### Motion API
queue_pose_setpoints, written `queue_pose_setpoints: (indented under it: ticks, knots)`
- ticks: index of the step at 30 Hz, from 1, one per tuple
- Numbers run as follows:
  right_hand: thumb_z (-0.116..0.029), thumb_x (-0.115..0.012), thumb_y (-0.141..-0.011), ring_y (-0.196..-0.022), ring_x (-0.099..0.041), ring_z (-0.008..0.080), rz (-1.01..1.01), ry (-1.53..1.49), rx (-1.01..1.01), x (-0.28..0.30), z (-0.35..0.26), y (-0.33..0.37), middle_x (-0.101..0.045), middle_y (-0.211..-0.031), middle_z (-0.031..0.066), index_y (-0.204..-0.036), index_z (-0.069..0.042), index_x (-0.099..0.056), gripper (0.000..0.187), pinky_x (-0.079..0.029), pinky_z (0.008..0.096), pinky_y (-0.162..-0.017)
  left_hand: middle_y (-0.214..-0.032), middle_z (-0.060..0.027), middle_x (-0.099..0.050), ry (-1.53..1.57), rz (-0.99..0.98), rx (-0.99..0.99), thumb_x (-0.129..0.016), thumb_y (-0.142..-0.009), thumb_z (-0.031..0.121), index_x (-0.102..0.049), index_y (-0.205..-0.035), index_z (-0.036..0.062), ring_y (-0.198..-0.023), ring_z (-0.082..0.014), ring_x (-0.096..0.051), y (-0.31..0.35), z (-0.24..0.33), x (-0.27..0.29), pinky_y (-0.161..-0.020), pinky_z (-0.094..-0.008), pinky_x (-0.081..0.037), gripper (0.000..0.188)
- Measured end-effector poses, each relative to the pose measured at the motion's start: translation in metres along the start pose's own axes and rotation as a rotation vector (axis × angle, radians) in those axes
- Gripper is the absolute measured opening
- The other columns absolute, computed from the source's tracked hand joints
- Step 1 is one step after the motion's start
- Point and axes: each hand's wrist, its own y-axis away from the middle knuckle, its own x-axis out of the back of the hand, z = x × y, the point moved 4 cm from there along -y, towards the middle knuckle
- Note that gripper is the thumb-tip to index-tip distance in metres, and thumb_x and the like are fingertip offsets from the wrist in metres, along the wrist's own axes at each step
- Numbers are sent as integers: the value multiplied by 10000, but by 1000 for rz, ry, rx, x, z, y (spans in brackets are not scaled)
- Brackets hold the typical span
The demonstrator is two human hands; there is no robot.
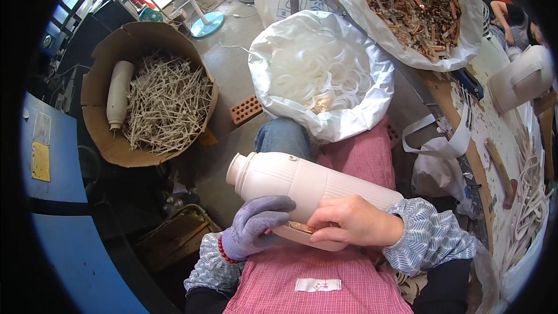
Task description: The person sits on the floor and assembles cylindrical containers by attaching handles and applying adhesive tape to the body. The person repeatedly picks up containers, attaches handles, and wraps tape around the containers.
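Note:
A pale pink thermos jug casing [308, 180] lies on its side across my lap, its neck to the left. Its strap-like handle [290, 235] faces me. My left hand [257, 225], in a purple glove, is closed around the neck-side end of that handle. A small brown strip [302, 227] shows in the handle's groove. My bare right hand [351, 221] rests against the casing, fingertips pinched at the strip's right end and partly covering it.
An open white sack of translucent rings [325, 70] stands ahead. Brown strips [412, 9] fill a sack at far right. A cardboard drum [93, 96] holds thin beige pieces and another casing [120, 94]. On the right bench [485, 122] are a pink jug [520, 81] and a hammer [501, 166].

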Motion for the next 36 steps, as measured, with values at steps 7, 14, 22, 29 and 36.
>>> queue_pose_setpoints:
  ticks: [7, 14, 22, 29, 36]
  knots:
    - [-328, -756, -721, -675, -600, 198, 391, 737, 363, -2, -37, 14, -608, -773, 41, -1021, -45, -629, 432, -500, 311, -641, -921, -43, -658, -257, -185, -177, -792, -644, 330, -674, -1052, 115, -760, -208, -650, -32, 1, 1, -710, -349, -483, 477]
    - [-230, -748, -737, -731, -654, 297, 632, 577, 44, 63, -22, 110, -661, -820, 124, -1018, -17, -643, 368, -525, 367, -668, -1138, -136, -620, -367, -195, -229, -845, -598, 323, -659, -1077, 85, -1066, -327, -577, -135, 12, -1, -904, -428, -455, 566]
    - [-390, -494, -952, -1011, -617, 323, 1395, 405, -787, 208, 61, 338, -627, -1153, 176, -1266, -58, -528, 457, -487, 408, -849, -1155, -192, -539, 57, -224, -405, -524, -896, 91, -532, -1182, -22, -1053, -346, -549, -227, -39, -124, -927, -391, -442, 308]
    - [-393, -558, -902, -971, -617, 342, 1305, 461, -1121, 263, 156, 519, -656, -1054, 150, -1048, -104, -641, 333, -467, 431, -875, -1264, -183, -527, -58, -340, -81, -505, -910, 90, -509, -1274, 35, -1204, -360, -489, -305, -111, -165, -1041, -395, -405, 368]
    - [-55, -677, -738, -1020, -581, 350, 1439, 864, -1108, 291, 139, 477, -609, -1049, 115, -1153, -197, -533, 461, -466, 431, -877, -1216, -161, -574, 169, -442, 11, -454, -993, 233, -572, -1206, 35, -1128, -298, -552, -317, -112, -177, -977, -361, -432, 314]
